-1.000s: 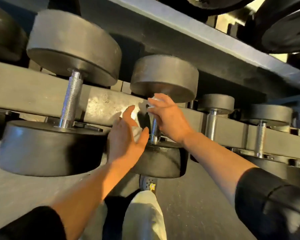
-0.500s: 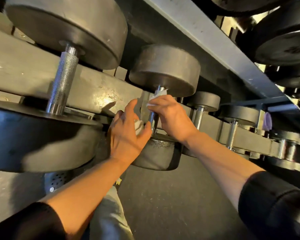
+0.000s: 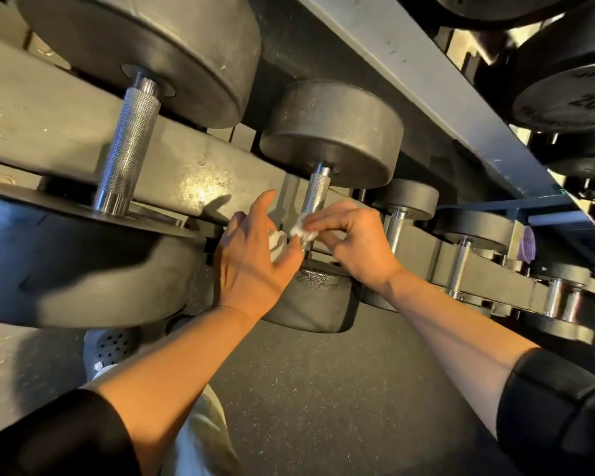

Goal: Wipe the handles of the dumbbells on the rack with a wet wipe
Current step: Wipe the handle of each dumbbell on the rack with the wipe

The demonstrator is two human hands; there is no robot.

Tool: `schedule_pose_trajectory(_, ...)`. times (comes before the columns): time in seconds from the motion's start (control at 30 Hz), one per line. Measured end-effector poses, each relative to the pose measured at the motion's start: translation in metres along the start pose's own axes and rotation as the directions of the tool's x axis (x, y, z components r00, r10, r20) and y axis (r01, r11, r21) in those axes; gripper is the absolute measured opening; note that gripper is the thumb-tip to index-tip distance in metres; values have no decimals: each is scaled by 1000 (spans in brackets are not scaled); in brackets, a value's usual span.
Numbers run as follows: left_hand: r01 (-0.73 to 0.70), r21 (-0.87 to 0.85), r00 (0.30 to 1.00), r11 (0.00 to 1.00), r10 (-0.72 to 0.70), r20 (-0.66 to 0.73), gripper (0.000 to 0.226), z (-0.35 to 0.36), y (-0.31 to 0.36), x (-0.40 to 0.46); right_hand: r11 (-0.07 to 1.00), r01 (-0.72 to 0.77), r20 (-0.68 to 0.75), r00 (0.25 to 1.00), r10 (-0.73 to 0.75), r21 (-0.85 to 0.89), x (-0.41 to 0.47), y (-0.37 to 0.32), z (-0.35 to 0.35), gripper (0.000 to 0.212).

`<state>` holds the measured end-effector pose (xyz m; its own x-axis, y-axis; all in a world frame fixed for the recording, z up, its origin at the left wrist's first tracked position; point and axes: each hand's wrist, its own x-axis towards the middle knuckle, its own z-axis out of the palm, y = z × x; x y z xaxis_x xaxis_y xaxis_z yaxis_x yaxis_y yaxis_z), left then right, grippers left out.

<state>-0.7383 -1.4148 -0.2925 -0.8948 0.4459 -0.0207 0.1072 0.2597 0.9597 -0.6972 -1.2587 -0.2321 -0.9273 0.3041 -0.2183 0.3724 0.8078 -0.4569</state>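
Note:
A black dumbbell with a knurled steel handle [image 3: 316, 194] rests on the grey rack rail [image 3: 66, 139] in the middle of the view. My right hand [image 3: 354, 242] pinches a white wet wipe [image 3: 303, 231] against the lower part of that handle. To the left of the handle, my left hand [image 3: 251, 262] has its fingers spread, and a white wad of wipe [image 3: 277, 243] lies in its palm. A larger dumbbell with a bare steel handle [image 3: 128, 156] sits to the left.
Smaller dumbbells [image 3: 395, 228] line the rail to the right, down to a purple object [image 3: 528, 243] at the rack's end. An upper shelf [image 3: 426, 73] with heavy dumbbells [image 3: 571, 94] overhangs. Dark rubber floor [image 3: 323, 389] and my shoe [image 3: 110, 348] lie below.
My right hand has slid down the middle dumbbell's handle with the wipe, baring the upper handle. The view has swung closer and to the left.

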Motion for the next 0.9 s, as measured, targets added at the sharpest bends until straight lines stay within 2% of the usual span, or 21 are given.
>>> schedule_pose_trajectory(0.03, 7, 1, 1000, 1000, -7, 0, 68, 0, 0, 0, 999, 35, -85, 996, -37, -31, 2, 1, 1, 26)
schedule_pose_trajectory(0.1, 19, 9, 1000, 1000, -19, -2, 70, 0, 1, 0, 994, 64, -113, 991, -74, -88, 6, 3, 3, 24)
schedule_pose_trajectory(0.27, 58, 19, 998, 998, -58, -4, 74, -1, 4, -3, 998, 43, 28, 999, -42, -49, 4, 6, 5, 23)
schedule_pose_trajectory(0.37, 93, 11, 996, 996, -93, 18, 79, -2, 8, -3, 999, -24, 164, 986, 20, 21, 2, 9, 2, 20)
schedule_pose_trajectory(0.43, 101, 26, 994, 995, -102, 47, 80, -4, 11, -3, 991, -83, 195, 979, 62, 102, 0, 10, 1, 17)
schedule_pose_trajectory(0.53, 80, 96, 992, 992, -89, 87, 76, -15, 21, 0, 956, -104, 72, 994, 87, 273, 0, 1, 0, 14)
schedule_pose_trajectory(0.63, 18, 193, 997, 981, -31, 65, 73, -37, 36, 6, 911, -107, -14, 992, 123, 398, 11, -25, -3, 19)
schedule_pose_trajectory(0.77, -69, 356, 997, 932, 52, 58, 66, -81, 57, 17, 904, -53, -25, 997, 70, 423, 35, -65, 4, 26)
schedule_pose_trajectory(0.9, -30, 543, 998, 839, 52, -26, 62, -127, 52, 25, 883, 25, -95, 995, 22, 469, 55, -101, 20, 22)
